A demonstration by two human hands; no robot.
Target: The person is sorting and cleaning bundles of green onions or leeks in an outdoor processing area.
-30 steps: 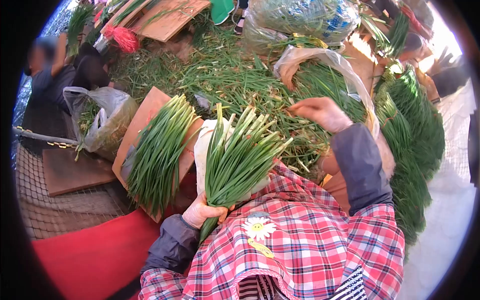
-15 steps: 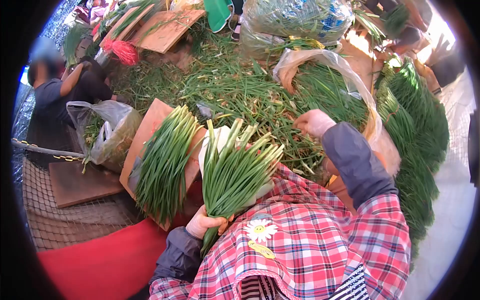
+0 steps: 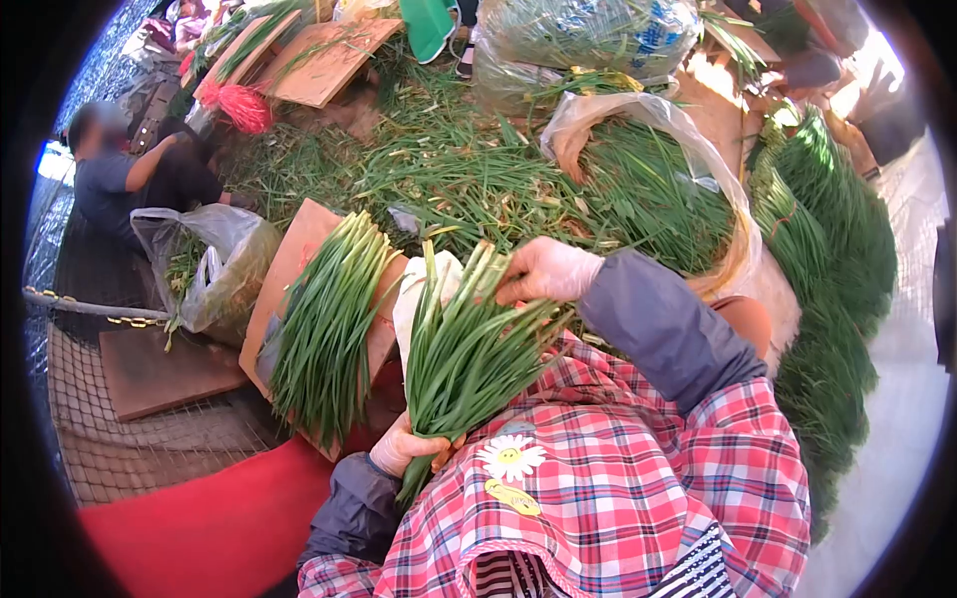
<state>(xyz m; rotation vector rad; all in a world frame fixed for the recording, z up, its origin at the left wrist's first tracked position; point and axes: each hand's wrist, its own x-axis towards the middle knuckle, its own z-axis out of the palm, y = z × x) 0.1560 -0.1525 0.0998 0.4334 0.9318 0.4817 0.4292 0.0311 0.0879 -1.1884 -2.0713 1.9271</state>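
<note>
A fanned bunch of green chives (image 3: 469, 349) lies across my lap, pale stem ends pointing away from me. My left hand (image 3: 407, 446) is closed round its leafy end. At the upper right of the bunch, my right hand (image 3: 553, 271) has its fingers bent against the stem ends, apparently pinching some; the fingertips are partly hidden. Another bunch of chives (image 3: 334, 324) rests on a tilted wooden board (image 3: 261, 334) just left of the held one. A piece of white cloth (image 3: 411, 299) shows behind the held bunch.
Loose chives and trimmings (image 3: 449, 179) cover the ground ahead. An open plastic bag (image 3: 713, 164) of chives lies right of them, beside stacked chive bundles (image 3: 832, 269). A smaller bag (image 3: 219, 264) stands left, near a seated person (image 3: 110, 189). Pink twine (image 3: 237, 107) lies farther back.
My right hand has come from above the loose trimmings, left and down to the stem ends of the held bunch. My left hand keeps its grip in nearly the same place.
</note>
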